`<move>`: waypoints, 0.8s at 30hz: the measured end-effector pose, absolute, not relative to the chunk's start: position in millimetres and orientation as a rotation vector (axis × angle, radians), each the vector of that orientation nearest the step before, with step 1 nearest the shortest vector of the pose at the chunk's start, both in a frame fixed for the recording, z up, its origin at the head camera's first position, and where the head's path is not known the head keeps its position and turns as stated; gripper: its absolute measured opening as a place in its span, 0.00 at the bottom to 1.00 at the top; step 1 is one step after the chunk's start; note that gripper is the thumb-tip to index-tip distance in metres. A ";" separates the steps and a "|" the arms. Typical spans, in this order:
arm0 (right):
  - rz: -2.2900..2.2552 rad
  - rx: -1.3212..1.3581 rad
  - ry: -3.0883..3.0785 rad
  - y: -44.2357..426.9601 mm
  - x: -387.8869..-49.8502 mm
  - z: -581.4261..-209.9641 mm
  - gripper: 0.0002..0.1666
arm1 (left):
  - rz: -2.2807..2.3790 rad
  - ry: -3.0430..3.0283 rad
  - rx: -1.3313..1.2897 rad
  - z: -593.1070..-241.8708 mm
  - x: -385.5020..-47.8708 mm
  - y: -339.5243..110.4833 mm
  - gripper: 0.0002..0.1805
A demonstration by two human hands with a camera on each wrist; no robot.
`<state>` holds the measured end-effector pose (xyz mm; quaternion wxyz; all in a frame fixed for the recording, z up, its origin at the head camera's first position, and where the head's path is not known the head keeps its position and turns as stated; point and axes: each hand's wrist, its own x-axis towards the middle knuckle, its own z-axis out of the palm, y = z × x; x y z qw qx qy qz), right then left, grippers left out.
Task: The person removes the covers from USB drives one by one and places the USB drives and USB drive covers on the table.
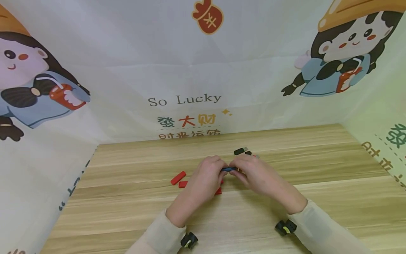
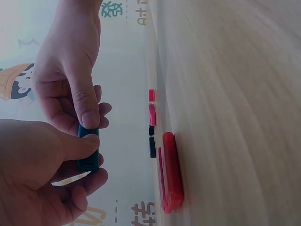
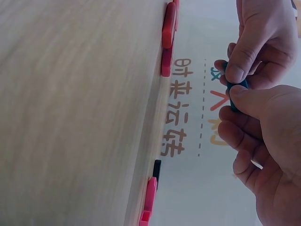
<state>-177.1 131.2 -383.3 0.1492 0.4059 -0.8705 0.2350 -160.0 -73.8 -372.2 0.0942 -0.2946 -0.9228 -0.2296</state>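
A small dark blue USB stick point(image 1: 228, 169) point(image 2: 87, 162) is held up above the table between both hands. My left hand point(image 1: 207, 178) pinches one end of it between thumb and fingers. The right hand point(image 1: 258, 174) pinches the other end, thumb on the near face, and the two thumbs almost meet in the left wrist view. Fingers hide much of the stick, so I cannot tell whether its plug is covered. Beneath the left hand lie several red sticks point(image 1: 178, 177) point(image 2: 173, 172), partly hidden by that hand.
Behind the right hand, a black USB stick point(image 1: 239, 151) with a metal plug lies beside a smaller black piece point(image 1: 248, 153) and a mostly hidden red piece point(image 3: 150, 193). The wooden table point(image 1: 127, 211) ends at a printed cloth point(image 1: 127, 88) at the back and sides.
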 end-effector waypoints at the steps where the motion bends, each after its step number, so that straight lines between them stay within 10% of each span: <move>1: 0.680 1.171 -2.500 131.5 -177.3 -383.3 0.05 | -0.680 -2.733 -0.880 -372.4 -160.2 -74.0 0.02; 24: 0.746 1.245 -2.445 136.6 -177.9 -381.3 0.07 | -0.698 -2.617 -0.967 -373.8 -162.2 -75.2 0.03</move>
